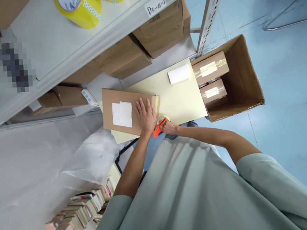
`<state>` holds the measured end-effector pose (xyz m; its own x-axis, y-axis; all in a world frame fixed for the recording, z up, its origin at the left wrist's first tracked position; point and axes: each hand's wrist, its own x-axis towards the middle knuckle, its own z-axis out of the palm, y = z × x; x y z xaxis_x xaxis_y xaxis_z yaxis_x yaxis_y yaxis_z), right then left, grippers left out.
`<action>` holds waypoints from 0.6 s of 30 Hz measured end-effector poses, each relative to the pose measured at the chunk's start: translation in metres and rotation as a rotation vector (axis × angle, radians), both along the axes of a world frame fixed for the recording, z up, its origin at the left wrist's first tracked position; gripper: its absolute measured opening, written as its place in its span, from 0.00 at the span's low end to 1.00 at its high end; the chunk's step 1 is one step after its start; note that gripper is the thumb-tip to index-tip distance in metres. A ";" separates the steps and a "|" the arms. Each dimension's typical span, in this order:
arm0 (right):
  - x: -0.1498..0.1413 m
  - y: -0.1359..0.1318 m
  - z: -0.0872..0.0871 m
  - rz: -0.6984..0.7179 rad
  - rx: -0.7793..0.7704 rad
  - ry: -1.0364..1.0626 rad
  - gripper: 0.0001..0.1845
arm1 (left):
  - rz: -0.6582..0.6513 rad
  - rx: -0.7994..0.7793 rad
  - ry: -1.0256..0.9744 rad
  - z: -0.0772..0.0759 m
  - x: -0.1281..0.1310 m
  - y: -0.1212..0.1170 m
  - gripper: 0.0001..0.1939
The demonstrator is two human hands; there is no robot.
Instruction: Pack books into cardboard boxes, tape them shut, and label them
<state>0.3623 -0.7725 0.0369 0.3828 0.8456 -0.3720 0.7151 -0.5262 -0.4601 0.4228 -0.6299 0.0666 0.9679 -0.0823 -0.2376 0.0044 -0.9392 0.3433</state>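
Note:
A flat brown cardboard box [108, 113] with a white label [122, 114] lies on a pale yellow work board [180, 101]. My left hand [146, 117] rests flat on its top near the right end, fingers spread. My right hand [168, 127] is closed around an orange tape dispenser [157, 130] with a roll of tape in it, just off the box's near right corner. Along the box's right end runs a strip of yellowish tape [156, 104]. Most of the dispenser's handle is hidden by my fingers.
A white pad of paper or labels [179, 74] lies at the board's far right. Beyond the board's right end stands a large open carton [241, 73] holding small taped boxes [210, 69]. Above, a shelf [45, 35] carries yellow tape rolls [88, 11]; books [76, 215] stand lower left.

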 end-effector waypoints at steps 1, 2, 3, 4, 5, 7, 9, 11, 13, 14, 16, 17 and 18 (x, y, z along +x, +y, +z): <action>0.001 -0.007 -0.001 -0.018 -0.007 0.006 0.23 | -0.004 0.014 0.001 0.000 -0.001 0.002 0.36; 0.004 -0.018 -0.002 -0.040 -0.022 0.009 0.23 | -0.013 0.037 0.001 -0.001 -0.002 0.004 0.36; 0.009 -0.034 -0.004 -0.065 -0.045 0.010 0.24 | -0.029 0.064 0.004 -0.001 -0.004 0.007 0.36; 0.015 -0.054 -0.007 -0.095 -0.079 0.008 0.25 | -0.050 0.093 0.011 -0.001 -0.005 0.010 0.36; 0.024 -0.077 -0.010 -0.135 -0.125 0.000 0.26 | -0.070 0.119 0.021 -0.001 -0.006 0.014 0.36; 0.044 -0.127 -0.015 -0.220 -0.227 -0.022 0.27 | -0.109 0.151 0.041 -0.001 -0.009 0.023 0.35; 0.067 -0.166 -0.016 -0.283 -0.305 -0.044 0.26 | -0.137 0.161 0.049 -0.001 -0.013 0.030 0.35; 0.088 -0.183 -0.012 -0.310 -0.299 -0.077 0.25 | -0.155 0.155 0.047 -0.002 -0.016 0.037 0.35; 0.105 -0.176 -0.006 -0.327 -0.283 -0.095 0.26 | -0.170 0.143 0.054 -0.004 -0.021 0.041 0.35; 0.112 -0.166 -0.002 -0.330 -0.271 -0.098 0.27 | -0.180 0.137 0.060 -0.004 -0.023 0.043 0.35; 0.124 -0.143 0.003 -0.330 -0.239 -0.085 0.28 | -0.208 0.129 0.069 -0.005 -0.029 0.047 0.34; 0.128 -0.132 0.005 -0.327 -0.219 -0.073 0.29 | -0.220 0.127 0.068 -0.006 -0.032 0.049 0.34; 0.131 -0.123 0.006 -0.325 -0.200 -0.061 0.29 | -0.230 0.126 0.064 -0.007 -0.035 0.050 0.34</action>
<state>0.4936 -0.8954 0.0426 0.6457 0.5894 -0.4854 0.5191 -0.8051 -0.2869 0.3882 -0.5796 0.0597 0.9100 -0.2637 -0.3199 -0.1957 -0.9535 0.2291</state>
